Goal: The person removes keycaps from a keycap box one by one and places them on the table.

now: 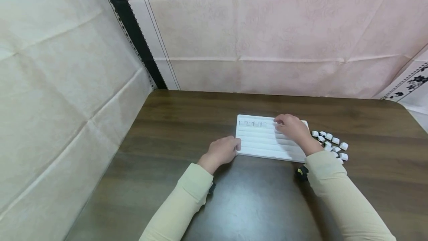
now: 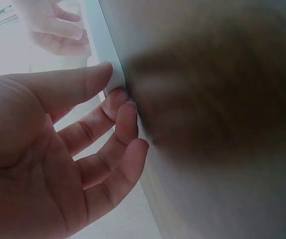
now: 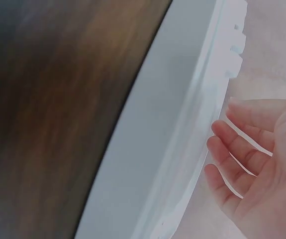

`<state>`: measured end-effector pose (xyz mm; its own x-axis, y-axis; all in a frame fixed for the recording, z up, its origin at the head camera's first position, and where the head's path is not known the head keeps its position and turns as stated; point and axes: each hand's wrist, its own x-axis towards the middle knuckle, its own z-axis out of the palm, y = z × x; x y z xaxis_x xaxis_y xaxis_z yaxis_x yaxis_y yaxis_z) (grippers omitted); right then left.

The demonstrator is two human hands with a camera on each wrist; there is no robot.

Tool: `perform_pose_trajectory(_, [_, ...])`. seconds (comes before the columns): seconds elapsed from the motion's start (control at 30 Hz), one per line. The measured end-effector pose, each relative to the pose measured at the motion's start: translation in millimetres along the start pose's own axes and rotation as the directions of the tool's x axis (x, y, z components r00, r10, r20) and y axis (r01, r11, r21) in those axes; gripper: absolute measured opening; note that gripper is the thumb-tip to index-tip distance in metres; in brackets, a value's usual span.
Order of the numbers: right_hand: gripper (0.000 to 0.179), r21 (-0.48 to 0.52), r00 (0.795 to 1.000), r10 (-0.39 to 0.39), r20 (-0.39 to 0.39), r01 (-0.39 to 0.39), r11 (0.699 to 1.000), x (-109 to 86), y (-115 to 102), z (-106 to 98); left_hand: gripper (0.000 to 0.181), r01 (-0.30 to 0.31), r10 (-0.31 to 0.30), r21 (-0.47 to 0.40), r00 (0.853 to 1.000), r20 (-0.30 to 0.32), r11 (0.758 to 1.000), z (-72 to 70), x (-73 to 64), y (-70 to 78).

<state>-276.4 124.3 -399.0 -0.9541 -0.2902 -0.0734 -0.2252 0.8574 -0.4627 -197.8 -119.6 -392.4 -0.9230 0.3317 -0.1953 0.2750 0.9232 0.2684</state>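
Observation:
A white ridged board point(image 1: 260, 140) lies on the brown table. My left hand point(image 1: 222, 148) pinches its near left corner, thumb on top and fingers curled by the edge in the left wrist view. Several small white pieces point(image 1: 252, 123) stand in a row along the board's far left part. Above the far right part of the board is my right hand point(image 1: 291, 126), its fingers loosely bent. Nothing shows between those fingers point(image 3: 232, 154) in the right wrist view, where the row of pieces point(image 3: 237, 45) rises just beyond the thumb.
Several loose white blocks with dark parts point(image 1: 335, 141) lie in a cluster right of the board, beside the right wrist. The brown table point(image 1: 160, 129) extends to a pale cloth wall point(image 1: 267, 40) at the back and another cloth point(image 1: 60, 96) on the left.

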Motion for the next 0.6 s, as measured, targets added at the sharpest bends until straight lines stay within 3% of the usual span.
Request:
perform_pose_trajectory(0.3, [0.029, -0.047, 1.0, -0.031, -0.006, 0.03, 0.998, 9.9, -16.0, 8.6, 0.008, 0.001, -0.001, -0.001, 1.0, 0.001, 1.0, 1.4, 2.1, -0.5])
perform_pose_trajectory(0.6, [0.027, -0.156, 0.997, -0.075, -0.035, 0.068, 0.985, 13.3, -27.2, 16.6, 0.006, 0.008, -0.008, -0.001, 1.0, -0.004, 1.0, 1.4, 1.2, 0.4])
